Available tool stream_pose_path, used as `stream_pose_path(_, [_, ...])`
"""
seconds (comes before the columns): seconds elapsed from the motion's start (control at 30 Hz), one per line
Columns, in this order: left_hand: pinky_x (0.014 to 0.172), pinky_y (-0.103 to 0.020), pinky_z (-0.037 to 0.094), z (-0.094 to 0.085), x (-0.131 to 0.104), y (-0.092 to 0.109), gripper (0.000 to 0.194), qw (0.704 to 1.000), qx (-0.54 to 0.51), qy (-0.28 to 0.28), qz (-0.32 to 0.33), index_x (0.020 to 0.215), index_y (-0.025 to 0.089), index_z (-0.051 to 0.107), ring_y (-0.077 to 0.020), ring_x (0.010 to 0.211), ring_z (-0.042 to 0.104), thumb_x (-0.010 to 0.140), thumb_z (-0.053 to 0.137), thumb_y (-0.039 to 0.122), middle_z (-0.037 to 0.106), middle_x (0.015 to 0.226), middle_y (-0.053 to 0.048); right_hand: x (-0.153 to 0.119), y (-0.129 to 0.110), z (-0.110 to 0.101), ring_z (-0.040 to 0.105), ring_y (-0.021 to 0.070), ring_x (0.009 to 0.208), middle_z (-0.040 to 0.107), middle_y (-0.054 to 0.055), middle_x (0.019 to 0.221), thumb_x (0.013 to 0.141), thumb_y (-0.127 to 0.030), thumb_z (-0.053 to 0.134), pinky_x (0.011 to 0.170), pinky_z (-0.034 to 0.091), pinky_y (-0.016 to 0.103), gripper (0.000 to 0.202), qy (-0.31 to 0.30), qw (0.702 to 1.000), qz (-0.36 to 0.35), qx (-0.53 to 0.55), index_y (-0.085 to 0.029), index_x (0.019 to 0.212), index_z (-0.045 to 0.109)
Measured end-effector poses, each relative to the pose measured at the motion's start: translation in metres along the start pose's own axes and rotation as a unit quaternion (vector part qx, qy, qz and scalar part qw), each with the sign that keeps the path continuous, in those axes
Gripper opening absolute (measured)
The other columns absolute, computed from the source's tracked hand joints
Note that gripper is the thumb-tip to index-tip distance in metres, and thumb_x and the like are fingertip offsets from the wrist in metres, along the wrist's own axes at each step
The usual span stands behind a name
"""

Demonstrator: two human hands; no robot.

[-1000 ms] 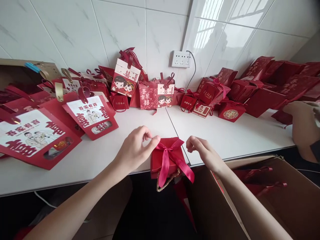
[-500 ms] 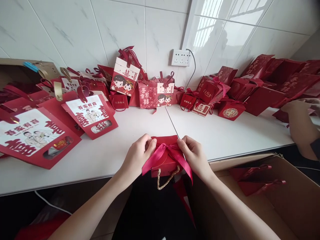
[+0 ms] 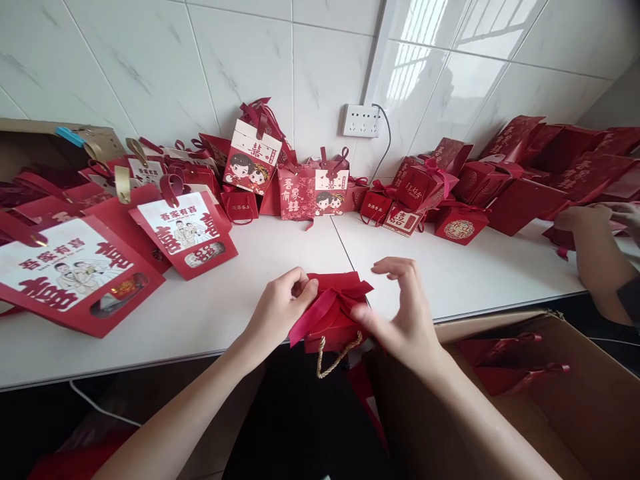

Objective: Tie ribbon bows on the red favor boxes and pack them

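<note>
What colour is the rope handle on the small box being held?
Beige-gold rope handle, seen in the head view.

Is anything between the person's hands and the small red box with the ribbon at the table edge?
Nothing visible. The left hand already touches the small red box at its ribbon, and the right hand is against its right side, fingers raised.

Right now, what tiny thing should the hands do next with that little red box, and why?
Probably pinch the loose ribbon again with the right hand. That hand hovers open beside the small red gift box, fingers spread, while the left hand grips the ribbon at the box's left side. The box sits at the white counter's edge, its rope handle hanging over.
</note>
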State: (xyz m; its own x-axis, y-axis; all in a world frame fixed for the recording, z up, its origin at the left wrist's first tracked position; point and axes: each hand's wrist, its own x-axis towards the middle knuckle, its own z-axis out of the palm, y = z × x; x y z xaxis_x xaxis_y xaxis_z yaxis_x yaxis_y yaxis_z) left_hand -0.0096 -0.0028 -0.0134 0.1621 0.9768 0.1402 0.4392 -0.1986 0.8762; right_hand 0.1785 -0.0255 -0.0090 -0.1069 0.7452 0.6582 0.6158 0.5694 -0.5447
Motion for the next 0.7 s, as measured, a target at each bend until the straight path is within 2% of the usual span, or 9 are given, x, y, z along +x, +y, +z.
stream_pose_path(0.07, [0.050,-0.021,0.028,0.000,0.000,0.000,0.032,1.000,-0.007,-0.003,0.008,0.061,0.019,0.035,-0.0087,0.053,0.033,0.083,0.046,0.040,0.034,0.056,0.007,-0.003,-0.015,-0.001,0.052,0.0267,0.104,0.057,0.014,0.108,0.074,-0.051,0.064,0.088,0.041,0.042,0.055,-0.061,0.984,-0.153,-0.069,-0.015,0.112,0.050])
stream_pose_path(0.13, [0.051,-0.022,0.028,0.000,0.000,0.000,0.033,1.000,-0.001,-0.002,0.015,0.060,0.019,0.033,-0.0090,0.053,0.032,0.083,0.046,0.041,0.033,0.055,0.007,-0.008,-0.026,0.005,0.053,0.0269,0.108,0.059,0.016,0.113,0.080,-0.043,0.061,0.093,0.038,0.044,0.051,-0.100,0.963,-0.223,-0.110,-0.012,0.118,0.049])
stream_pose_path(0.23, [0.052,-0.022,0.030,0.000,-0.002,-0.001,0.032,0.999,0.023,0.000,0.030,0.061,0.020,0.032,-0.0091,0.053,0.033,0.084,0.044,0.039,0.033,0.056,0.007,-0.016,-0.029,0.020,0.057,0.0220,0.099,0.064,0.013,0.107,0.085,-0.026,0.055,0.091,0.039,0.041,0.030,-0.088,0.966,-0.213,-0.120,-0.012,0.113,0.054])
stream_pose_path(0.4, [0.053,-0.022,0.030,0.002,-0.001,-0.004,0.030,0.998,0.043,0.004,0.053,0.062,0.020,0.032,-0.0091,0.054,0.034,0.085,0.043,0.036,0.034,0.057,0.007,-0.024,-0.025,0.030,0.058,0.0158,0.077,0.068,0.004,0.088,0.083,-0.016,0.058,0.078,0.041,0.036,0.012,-0.039,0.976,-0.189,-0.095,-0.017,0.094,0.061])
stream_pose_path(0.57, [0.049,-0.022,0.026,0.007,0.000,-0.004,0.031,0.996,0.075,0.039,0.033,0.061,0.020,0.025,-0.0090,0.049,0.028,0.086,0.039,0.032,0.027,0.054,0.007,-0.027,-0.012,0.027,0.058,0.0132,0.075,0.067,0.002,0.079,0.083,-0.010,0.054,0.080,0.041,0.036,0.010,0.001,0.967,-0.255,-0.020,-0.017,0.090,0.059])
stream_pose_path(0.7, [0.048,-0.023,0.026,0.009,0.001,-0.003,0.030,0.993,0.105,0.043,0.040,0.060,0.021,0.025,-0.0094,0.048,0.027,0.085,0.039,0.029,0.028,0.053,0.007,-0.028,-0.002,0.024,0.060,0.0125,0.076,0.068,0.002,0.077,0.083,-0.011,0.055,0.083,0.041,0.036,0.008,-0.012,0.946,-0.323,-0.028,-0.015,0.089,0.059])
